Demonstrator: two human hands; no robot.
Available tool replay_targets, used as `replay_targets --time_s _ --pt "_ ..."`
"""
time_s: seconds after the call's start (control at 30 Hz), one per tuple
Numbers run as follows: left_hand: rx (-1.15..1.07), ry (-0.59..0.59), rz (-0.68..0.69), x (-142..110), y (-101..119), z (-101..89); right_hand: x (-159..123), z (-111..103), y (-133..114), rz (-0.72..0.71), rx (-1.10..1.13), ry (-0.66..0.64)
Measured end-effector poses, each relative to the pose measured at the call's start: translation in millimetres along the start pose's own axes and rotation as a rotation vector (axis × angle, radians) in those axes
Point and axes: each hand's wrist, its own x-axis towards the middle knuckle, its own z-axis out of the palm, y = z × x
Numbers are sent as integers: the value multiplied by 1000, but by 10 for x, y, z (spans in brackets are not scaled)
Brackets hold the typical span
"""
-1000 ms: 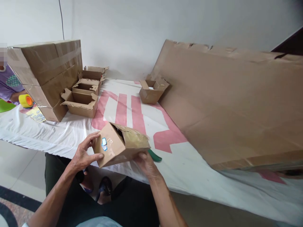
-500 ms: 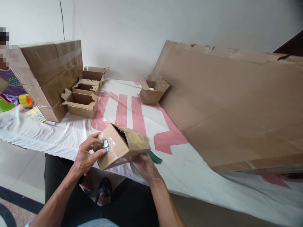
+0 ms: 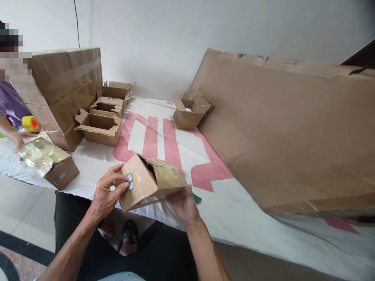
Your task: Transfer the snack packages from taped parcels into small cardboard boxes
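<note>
A small cardboard box (image 3: 139,183) is tilted in front of me over the table's front edge, a dark gap showing beside its taped flap. Two blue-edged stickers (image 3: 129,180) are on its left end. My left hand (image 3: 107,189) has thumb and forefinger pinched close together at these stickers, against the cardboard. Under the box's right side, my right hand (image 3: 184,205) grips it, its fingers partly hidden below. Just behind that hand a green object (image 3: 197,199) pokes out on the cloth, mostly covered.
At left, a person's hand (image 3: 22,138) rests on a taped carton (image 3: 48,162). Behind stand stacked cartons (image 3: 63,86), a yellow tape roll (image 3: 31,124) and several open boxes (image 3: 101,134). Another open box (image 3: 187,117) sits by a large cardboard sheet (image 3: 287,136) at right.
My left thumb and forefinger have closed in on the stickers. My right hand has shifted up the box's side. A taped carton and another person's hand have come into view at left.
</note>
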Motion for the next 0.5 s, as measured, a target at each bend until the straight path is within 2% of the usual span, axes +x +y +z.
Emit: replay_targets --time_s 0.23,0.5 --pt "5 3 -10 -6 18 10 -32 135 -151 16 15 33" --pt "-173 54 -190 -51 -41 -78 -102 166 -135 14 -1 118"
